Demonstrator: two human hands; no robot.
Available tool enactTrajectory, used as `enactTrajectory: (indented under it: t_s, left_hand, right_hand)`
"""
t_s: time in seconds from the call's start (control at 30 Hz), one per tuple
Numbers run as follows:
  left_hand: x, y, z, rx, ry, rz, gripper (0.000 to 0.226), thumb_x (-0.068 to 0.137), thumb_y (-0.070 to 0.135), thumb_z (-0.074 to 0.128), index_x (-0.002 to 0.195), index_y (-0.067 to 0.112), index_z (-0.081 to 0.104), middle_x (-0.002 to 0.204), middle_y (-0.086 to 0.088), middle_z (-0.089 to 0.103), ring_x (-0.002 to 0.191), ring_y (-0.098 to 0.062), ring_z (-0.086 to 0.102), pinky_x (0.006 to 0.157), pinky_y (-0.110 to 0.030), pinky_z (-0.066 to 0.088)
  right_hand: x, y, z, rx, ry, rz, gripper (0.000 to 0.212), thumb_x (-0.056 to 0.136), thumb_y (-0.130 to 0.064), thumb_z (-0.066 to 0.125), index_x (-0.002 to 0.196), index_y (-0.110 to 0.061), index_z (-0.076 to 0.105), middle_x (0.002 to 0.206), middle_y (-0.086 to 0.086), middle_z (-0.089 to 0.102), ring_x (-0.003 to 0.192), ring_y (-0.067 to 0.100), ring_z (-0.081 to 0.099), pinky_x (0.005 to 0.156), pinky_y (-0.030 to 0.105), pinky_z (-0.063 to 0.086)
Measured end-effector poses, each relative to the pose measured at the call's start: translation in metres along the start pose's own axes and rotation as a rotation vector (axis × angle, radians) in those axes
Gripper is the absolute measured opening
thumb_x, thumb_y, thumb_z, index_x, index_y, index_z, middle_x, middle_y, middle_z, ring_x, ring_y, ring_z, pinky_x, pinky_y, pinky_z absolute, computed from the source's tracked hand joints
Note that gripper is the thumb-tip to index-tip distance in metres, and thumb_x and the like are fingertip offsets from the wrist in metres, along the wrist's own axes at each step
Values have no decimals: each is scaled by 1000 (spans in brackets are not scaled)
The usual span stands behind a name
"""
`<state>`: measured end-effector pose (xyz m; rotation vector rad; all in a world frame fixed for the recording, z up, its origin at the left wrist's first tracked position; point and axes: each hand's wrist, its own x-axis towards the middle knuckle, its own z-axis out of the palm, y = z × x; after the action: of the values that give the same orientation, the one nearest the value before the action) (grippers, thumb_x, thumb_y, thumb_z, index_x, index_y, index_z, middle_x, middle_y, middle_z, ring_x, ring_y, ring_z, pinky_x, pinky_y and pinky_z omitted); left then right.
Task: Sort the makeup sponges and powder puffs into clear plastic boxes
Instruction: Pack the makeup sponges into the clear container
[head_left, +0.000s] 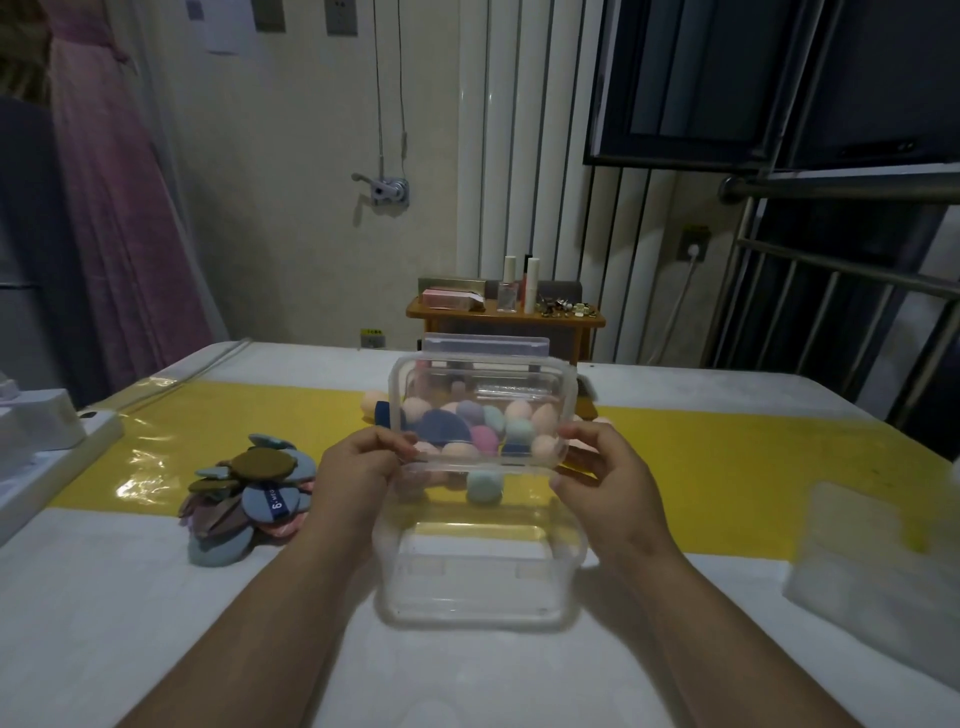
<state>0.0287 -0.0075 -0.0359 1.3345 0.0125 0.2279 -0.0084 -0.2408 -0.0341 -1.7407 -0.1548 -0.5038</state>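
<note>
Lying at the left of the white worktop (156, 623), a loose pile of flat powder puffs (249, 493) fans out in blue, brown, mauve and pink, partly on the yellow strip (727, 467) that crosses the surface. Next comes the left hand (358, 467), its grip pinching the left edge of a clear lid (483, 384) between thumb and curled fingers. The lid (rounded corners, a latch flap along its top side) is held up on edge, facing the camera. Just beneath it the clear box (478, 571) stands open on the worktop. Through the lid show egg-shaped makeup sponges (519, 431) in peach, pink, mint and lilac, heaped on the strip behind; 1 mint sponge (483, 486) shows below the lid's lower edge. The right hand (608, 473) pinches the lid's right edge the same way. Far right lies a blurred translucent sheet (872, 561).
</note>
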Motion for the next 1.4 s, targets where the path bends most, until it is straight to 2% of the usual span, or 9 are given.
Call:
enactTrajectory:
  t_s: [0.13, 0.27, 0.33, 0.57, 0.67, 0.77, 0.97, 1.1, 1.4]
  left_hand:
    - [0, -2, 0, 89, 32, 21, 46, 75, -16, 54, 74, 22, 79, 96, -5, 75, 94, -28, 69, 74, -43, 60]
    - [-7, 2, 6, 96, -2, 37, 62, 79, -17, 50, 84, 37, 80, 102, 4, 74, 96, -17, 69, 65, -23, 57]
    - [-10, 5, 8, 72, -26, 34, 69, 80, -19, 45, 87, 41, 79, 106, 6, 71, 92, -10, 69, 61, -18, 55]
    - [-13, 11, 8, 123, -167, -9, 76, 76, -17, 44, 110, 48, 63, 122, 12, 53, 110, -20, 55, 83, -39, 54]
    - [-16, 14, 8, 114, -149, 0, 79, 73, -22, 45, 110, 45, 65, 118, 14, 53, 102, -18, 59, 72, -32, 59]
    - [-18, 15, 9, 50, -134, -3, 75, 73, -26, 52, 107, 39, 67, 119, 9, 56, 99, -21, 63, 65, -33, 62]
    - [-21, 20, 11, 64, -106, 27, 71, 73, -25, 54, 108, 35, 66, 118, 5, 56, 92, -9, 61, 54, -18, 54]
    - [-19, 20, 9, 72, -64, 34, 70, 74, -24, 47, 104, 36, 66, 124, -3, 56, 92, -11, 60, 52, -19, 53]
    - [-11, 14, 5, 76, -50, -9, 70, 75, -21, 39, 108, 33, 69, 132, -6, 53, 102, -26, 61, 68, -38, 60]
  right_hand:
    - [0, -1, 0, 4, -4, 6, 50, 81, 13, 66, 103, -32, 62, 109, -12, 68, 104, 8, 67, 86, 36, 58]
    - [2, -1, -3, 72, -32, 60, 52, 81, 15, 63, 108, -29, 61, 115, -9, 65, 102, 14, 69, 83, 41, 59]
    - [3, 0, -2, 118, -54, 73, 56, 80, 16, 65, 110, -31, 61, 117, -12, 64, 101, 13, 70, 78, 34, 59]
    - [6, 9, -1, 77, -64, 109, 46, 82, 5, 69, 105, -35, 61, 109, -14, 66, 88, 1, 68, 73, 27, 54]
    - [9, 5, -4, -55, 64, 85, 18, 85, -26, 70, 92, -39, 61, 94, -20, 67, 88, 4, 65, 69, 24, 52]
    - [10, 6, -9, -251, 218, 110, 16, 92, -16, 62, 86, -31, 58, 103, -11, 68, 95, 18, 65, 72, 34, 54]
    - [18, 12, -11, -608, 63, 285, 48, 92, -3, 51, 136, -20, 48, 142, 4, 46, 117, 25, 53, 92, 34, 46]
    - [29, 13, -7, -661, -4, 304, 62, 92, 2, 46, 149, -20, 36, 152, 5, 37, 131, 27, 44, 102, 34, 41]
    - [37, 32, 0, -852, 77, 281, 37, 101, -16, 44, 138, -15, 45, 130, 13, 40, 105, 33, 55, 81, 34, 43]
